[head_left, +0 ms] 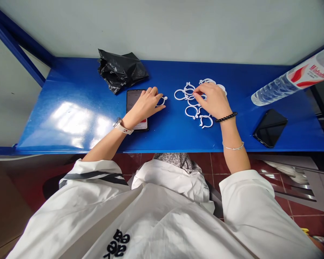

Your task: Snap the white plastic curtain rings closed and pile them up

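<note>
My left hand (148,102) is above the right side of a lit phone (141,126). Its thumb and forefinger curve around a white plastic ring (166,98) with a small clasp, partly hidden by the fingers. To the right, my right hand (214,99) reaches over a loose pile of several white clasp rings (191,112). Its thumb and forefinger pinch together at a ring in the pile, though the fingers partly cover the exact spot. Some rings, such as the white ring (206,121) nearest me, look open at the clasp.
A crumpled black plastic bag (122,70) lies at the back left of the blue table (164,136). On the right are a large clear water bottle (288,79) and a dark phone (271,127). A pale wall (164,28) rises behind the table.
</note>
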Available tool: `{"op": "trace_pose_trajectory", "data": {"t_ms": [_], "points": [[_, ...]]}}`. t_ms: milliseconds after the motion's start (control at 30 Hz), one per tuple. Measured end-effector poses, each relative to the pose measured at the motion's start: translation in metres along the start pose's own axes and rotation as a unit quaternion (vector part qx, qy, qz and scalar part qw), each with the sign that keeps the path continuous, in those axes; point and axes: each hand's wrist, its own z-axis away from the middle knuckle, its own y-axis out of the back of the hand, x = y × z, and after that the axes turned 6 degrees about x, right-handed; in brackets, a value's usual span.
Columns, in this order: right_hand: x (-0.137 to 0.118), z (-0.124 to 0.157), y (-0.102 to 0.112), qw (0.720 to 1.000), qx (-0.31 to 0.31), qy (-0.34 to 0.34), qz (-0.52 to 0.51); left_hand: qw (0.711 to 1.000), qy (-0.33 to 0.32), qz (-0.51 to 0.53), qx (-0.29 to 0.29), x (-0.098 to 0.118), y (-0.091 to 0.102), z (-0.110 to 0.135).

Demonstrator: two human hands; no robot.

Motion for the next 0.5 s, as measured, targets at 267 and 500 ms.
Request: {"op": "trace_pose_trajectory", "data": {"t_ms": [267,500], "points": [[-0.004,0.007,-0.024,0.999,-0.022,0.044,0.021,1.000,-0.010,0.007,-0.006,0.003,0.003,0.002],[-0.015,0.009,-0.036,0.997,-0.053,0.047,0.034,0.999,-0.030,-0.005,-0.019,0.002,0.004,0.002]]}}
